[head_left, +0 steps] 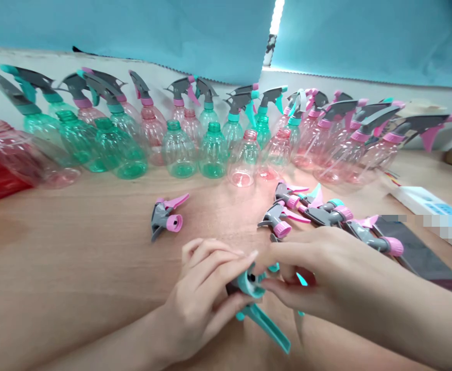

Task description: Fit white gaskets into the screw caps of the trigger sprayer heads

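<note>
Closest of all were the person's bare right hand (314,263) and bare left hand (206,293), brought together at a turquoise-and-grey plastic spray head (245,284). Measured from the lone grey-and-pink plastic spray head (158,216) on the wood-toned table (75,247), the turquoise one was to the right and nearer the person, its round collar facing the right fingers and its long turquoise plastic trigger (270,330) slanting out below.

The left hand was wrapped firmly about the piece, fingers over the top and thumb beneath. The right hand was bent, thumb and fingertips gathered at the collar's rim; I could not tell whether they pinched anything or merely touched it.

I judged the thing light, its body and collar stiff, its surface smooth enough to turn under damp fingers. The slender trigger, probably sprung, looked a poor hold, liable to give; the grey body just behind the collar seemed surer, with the rim left for the other hand.

Beyond the lone head stood clear green and pink plastic bottles (213,154), some uncapped; to its right lay more grey-and-pink plastic spray heads (283,228).
</note>
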### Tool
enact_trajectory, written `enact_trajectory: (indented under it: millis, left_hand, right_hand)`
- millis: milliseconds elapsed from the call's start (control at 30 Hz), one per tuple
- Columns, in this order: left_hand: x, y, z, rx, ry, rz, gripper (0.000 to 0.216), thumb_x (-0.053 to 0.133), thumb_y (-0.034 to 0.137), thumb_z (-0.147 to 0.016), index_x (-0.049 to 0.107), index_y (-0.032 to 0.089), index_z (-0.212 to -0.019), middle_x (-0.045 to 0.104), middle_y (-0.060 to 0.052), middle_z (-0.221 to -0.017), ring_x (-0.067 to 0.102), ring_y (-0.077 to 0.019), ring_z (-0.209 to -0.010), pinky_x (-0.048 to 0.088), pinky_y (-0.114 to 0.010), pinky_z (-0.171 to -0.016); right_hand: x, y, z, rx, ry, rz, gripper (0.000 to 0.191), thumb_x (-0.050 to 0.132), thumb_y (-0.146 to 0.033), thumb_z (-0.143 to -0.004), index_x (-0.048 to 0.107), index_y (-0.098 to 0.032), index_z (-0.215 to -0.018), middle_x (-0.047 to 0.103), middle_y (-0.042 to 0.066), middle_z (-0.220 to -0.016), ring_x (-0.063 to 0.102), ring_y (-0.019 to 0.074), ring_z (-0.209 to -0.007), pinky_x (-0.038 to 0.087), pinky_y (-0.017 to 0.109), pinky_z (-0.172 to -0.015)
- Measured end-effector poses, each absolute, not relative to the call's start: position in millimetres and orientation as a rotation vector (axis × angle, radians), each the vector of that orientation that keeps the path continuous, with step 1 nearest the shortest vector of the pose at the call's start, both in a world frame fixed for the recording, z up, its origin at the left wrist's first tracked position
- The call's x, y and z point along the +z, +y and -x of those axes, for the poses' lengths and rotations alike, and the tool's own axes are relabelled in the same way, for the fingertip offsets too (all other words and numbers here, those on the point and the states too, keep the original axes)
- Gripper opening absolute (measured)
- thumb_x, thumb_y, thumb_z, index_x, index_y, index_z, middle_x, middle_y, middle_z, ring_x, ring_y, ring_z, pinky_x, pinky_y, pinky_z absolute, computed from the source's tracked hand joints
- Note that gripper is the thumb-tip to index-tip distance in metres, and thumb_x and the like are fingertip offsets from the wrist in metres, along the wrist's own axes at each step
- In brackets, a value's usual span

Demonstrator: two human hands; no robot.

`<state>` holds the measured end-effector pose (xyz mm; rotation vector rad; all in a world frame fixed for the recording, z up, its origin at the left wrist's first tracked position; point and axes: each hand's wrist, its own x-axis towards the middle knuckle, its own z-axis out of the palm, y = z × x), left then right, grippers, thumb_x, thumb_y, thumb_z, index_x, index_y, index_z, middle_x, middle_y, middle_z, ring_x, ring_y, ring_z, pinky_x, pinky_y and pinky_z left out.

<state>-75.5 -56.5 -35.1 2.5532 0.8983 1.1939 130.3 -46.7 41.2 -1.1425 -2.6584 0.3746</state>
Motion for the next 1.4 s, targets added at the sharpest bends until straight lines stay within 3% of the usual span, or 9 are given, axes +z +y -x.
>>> enact_trajectory:
  millis: [167, 333, 433, 567, 700, 867, 1033, 1267, 1400]
  left_hand:
    - [-38.7, -57.2, 77.1, 1.267, 0.958, -2.506, 0.027, 0.056, 0.025, -0.09, 0.052, 0.02, -0.117, 0.066, -0.005, -0.099, 0.054, -0.0218, -0.096, 0.034, -0.039, -0.086]
    - [-37.6, -56.1, 74.3, 1.36, 0.985, -2.417, 0.027, 0.063, 0.025, -0.086, 0.053, 0.02, -0.111, 0.067, -0.003, -0.095, 0.055, -0.0206, -0.094, 0.036, -0.038, -0.085]
    - [-32.6, -55.6, 70.8, 1.402, 0.989, -2.414, 0.026, 0.066, 0.026, -0.084, 0.054, 0.021, -0.106, 0.067, -0.002, -0.09, 0.056, -0.0196, -0.089, 0.037, -0.037, -0.083]
    - [-27.4, -57.8, 68.7, 1.454, 1.019, -2.445, 0.024, 0.067, 0.027, -0.083, 0.054, 0.02, -0.102, 0.065, -0.001, -0.085, 0.055, -0.0192, -0.085, 0.037, -0.036, -0.08]
    - [-25.6, -63.8, 72.6, 1.418, 1.064, -2.468, 0.025, 0.067, 0.028, -0.082, 0.053, 0.02, -0.102, 0.065, -0.002, -0.086, 0.056, -0.0195, -0.085, 0.037, -0.037, -0.081]
    - [-22.8, -73.8, 85.9, 1.324, 1.173, -2.514, 0.028, 0.066, 0.024, -0.083, 0.055, 0.022, -0.109, 0.065, -0.002, -0.092, 0.056, -0.02, -0.09, 0.036, -0.038, -0.086]
    - [-18.2, -79.1, 106.0, 1.273, 1.393, -2.514, 0.032, 0.064, 0.03, -0.085, 0.054, 0.024, -0.115, 0.066, -0.002, -0.094, 0.058, -0.021, -0.094, 0.038, -0.039, -0.088]
    - [-16.2, -81.9, 142.6, 1.077, 1.74, -2.199, 0.029, 0.063, 0.043, -0.081, 0.063, 0.024, -0.102, 0.07, -0.003, -0.093, 0.066, -0.0225, -0.08, 0.051, -0.034, -0.07]
    - [-19.5, -81.3, 160.1, 0.983, 1.741, -2.186, 0.026, 0.062, 0.044, -0.082, 0.064, 0.026, -0.1, 0.072, -0.001, -0.082, 0.067, -0.021, -0.07, 0.051, -0.029, -0.057]
  right_hand:
    - [32.0, -54.3, -117.1, 0.201, -2.487, 1.198, 0.014, 0.061, -0.012, -0.073, 0.059, -0.021, -0.062, 0.057, -0.004, -0.053, 0.048, 0.0102, -0.048, 0.027, 0.022, -0.047]
    - [26.0, -58.3, -111.1, 0.411, -2.358, 1.384, 0.011, 0.058, -0.022, -0.082, 0.065, -0.023, -0.074, 0.062, -0.005, -0.057, 0.049, 0.0096, -0.047, 0.029, 0.022, -0.048]
    - [26.7, -63.6, -113.1, 0.345, -2.314, 1.44, 0.016, 0.054, -0.023, -0.083, 0.069, -0.025, -0.078, 0.065, -0.004, -0.059, 0.05, 0.0103, -0.046, 0.03, 0.023, -0.049]
    - [28.2, -71.3, -112.3, 0.211, -2.339, 1.45, 0.021, 0.052, -0.021, -0.082, 0.07, -0.026, -0.074, 0.055, -0.004, -0.048, 0.045, 0.0117, -0.044, 0.025, 0.025, -0.046]
    - [29.0, -73.5, -109.5, 0.26, -2.346, 1.365, 0.021, 0.053, -0.023, -0.083, 0.073, -0.029, -0.085, 0.045, -0.006, -0.043, 0.041, 0.011, -0.043, 0.028, 0.024, -0.047]
    - [33.5, -72.9, -110.7, 0.499, -2.391, 1.227, 0.022, 0.057, -0.02, -0.081, 0.068, -0.028, -0.099, 0.06, -0.005, -0.06, 0.05, 0.0097, -0.051, 0.035, 0.021, -0.051]
    - [38.1, -67.9, -117.7, 0.461, -2.365, 1.194, 0.018, 0.057, -0.026, -0.083, 0.064, -0.024, -0.099, 0.065, -0.003, -0.066, 0.056, 0.0109, -0.054, 0.041, 0.023, -0.051]
    - [36.1, -53.4, -125.5, 0.535, -2.354, 1.181, 0.022, 0.057, -0.023, -0.083, 0.056, -0.023, -0.105, 0.067, -0.001, -0.079, 0.063, 0.0121, -0.062, 0.048, 0.023, -0.053]
    - [29.8, -46.1, -126.3, 0.556, -2.369, 1.218, 0.027, 0.057, -0.03, -0.084, 0.053, -0.023, -0.109, 0.067, 0.001, -0.089, 0.065, 0.0159, -0.078, 0.052, 0.029, -0.065]
